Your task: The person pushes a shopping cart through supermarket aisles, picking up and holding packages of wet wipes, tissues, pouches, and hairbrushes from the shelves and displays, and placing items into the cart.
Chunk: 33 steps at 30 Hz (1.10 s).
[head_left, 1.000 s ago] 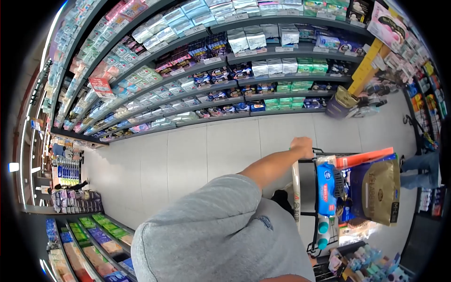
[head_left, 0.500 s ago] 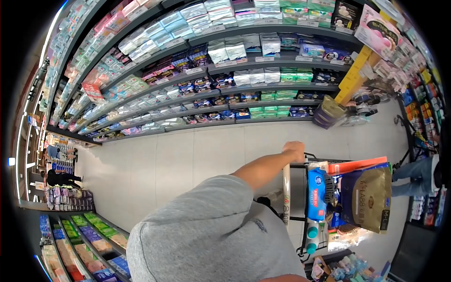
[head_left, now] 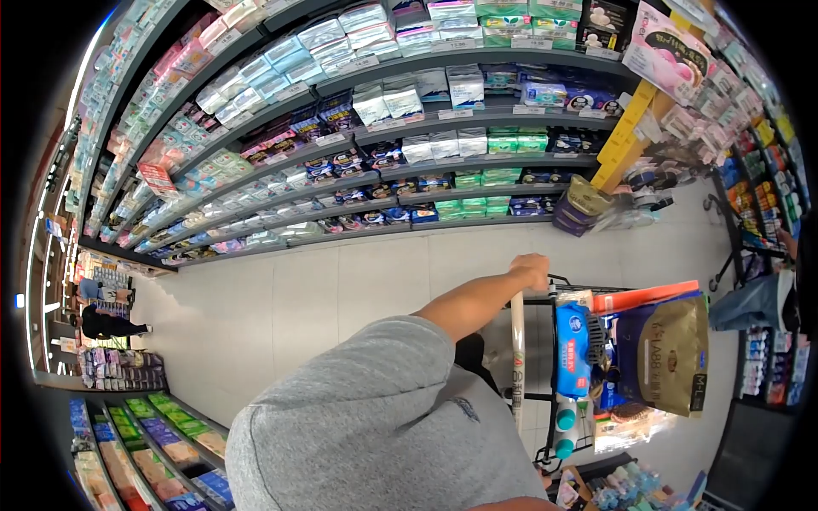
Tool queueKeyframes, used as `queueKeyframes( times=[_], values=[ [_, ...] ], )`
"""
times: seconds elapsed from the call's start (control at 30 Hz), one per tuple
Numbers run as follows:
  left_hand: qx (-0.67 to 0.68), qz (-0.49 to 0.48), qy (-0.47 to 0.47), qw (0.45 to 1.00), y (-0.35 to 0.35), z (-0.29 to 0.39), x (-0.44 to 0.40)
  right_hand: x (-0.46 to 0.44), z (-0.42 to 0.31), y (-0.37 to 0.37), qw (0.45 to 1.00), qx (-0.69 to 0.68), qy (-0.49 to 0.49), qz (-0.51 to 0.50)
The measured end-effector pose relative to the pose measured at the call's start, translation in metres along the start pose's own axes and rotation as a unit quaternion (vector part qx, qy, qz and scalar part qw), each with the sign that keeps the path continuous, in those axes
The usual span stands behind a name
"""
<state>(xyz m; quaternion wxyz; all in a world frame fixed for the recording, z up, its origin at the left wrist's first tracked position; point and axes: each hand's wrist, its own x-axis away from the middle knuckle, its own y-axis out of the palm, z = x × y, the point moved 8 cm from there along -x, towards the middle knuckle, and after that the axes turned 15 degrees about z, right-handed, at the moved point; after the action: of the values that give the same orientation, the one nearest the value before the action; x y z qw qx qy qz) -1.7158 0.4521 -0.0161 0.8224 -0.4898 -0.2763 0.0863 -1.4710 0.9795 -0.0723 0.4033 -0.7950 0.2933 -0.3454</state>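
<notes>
My left hand (head_left: 532,271) is closed around the end of the pale handle (head_left: 518,341) of a shopping cart. A bit of my right forearm (head_left: 514,505) shows at the bottom edge; the hand itself is mostly hidden by my grey shirt. In the cart lie a blue soft pack (head_left: 573,353) and a large gold-and-purple bag (head_left: 673,358) marked M-L. An orange-red flat item (head_left: 646,296) runs along one side. Two turquoise caps (head_left: 565,419) stick up near the handle. A black slotted item (head_left: 596,341) sits between the blue pack and the bag.
Shelves of packaged goods (head_left: 366,128) line my left side, ending at a yellow post (head_left: 622,140). A gold-and-purple bag (head_left: 582,207) stands at their foot. A person in jeans (head_left: 754,302) is ahead beside another cart. Low shelves (head_left: 162,434) and a distant person (head_left: 106,324) are behind.
The shelves and yellow post have slid toward the left of the view as I and the cart move forward. My left hand stays on the handle. The person in jeans has shifted position.
</notes>
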Motion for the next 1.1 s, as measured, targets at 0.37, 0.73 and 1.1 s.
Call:
queueKeyframes(
  times=[0.37, 0.73, 1.1],
  values=[
    [0.003, 0.006, 0.002, 1.0, 0.004, 0.009, -0.046, -0.101, 0.078, 0.071, 0.994, 0.07, -0.074, 0.028],
    [0.014, 0.003, -0.004, 1.0, -0.01, 0.03, -0.081, -0.117, 0.046, 0.079, 0.978, 0.192, -0.072, 0.033],
    [0.04, 0.021, -0.002, 0.999, -0.018, 0.048, -0.148, -0.11, -0.04, 0.088, 0.989, 0.138, -0.043, 0.024]
  ],
)
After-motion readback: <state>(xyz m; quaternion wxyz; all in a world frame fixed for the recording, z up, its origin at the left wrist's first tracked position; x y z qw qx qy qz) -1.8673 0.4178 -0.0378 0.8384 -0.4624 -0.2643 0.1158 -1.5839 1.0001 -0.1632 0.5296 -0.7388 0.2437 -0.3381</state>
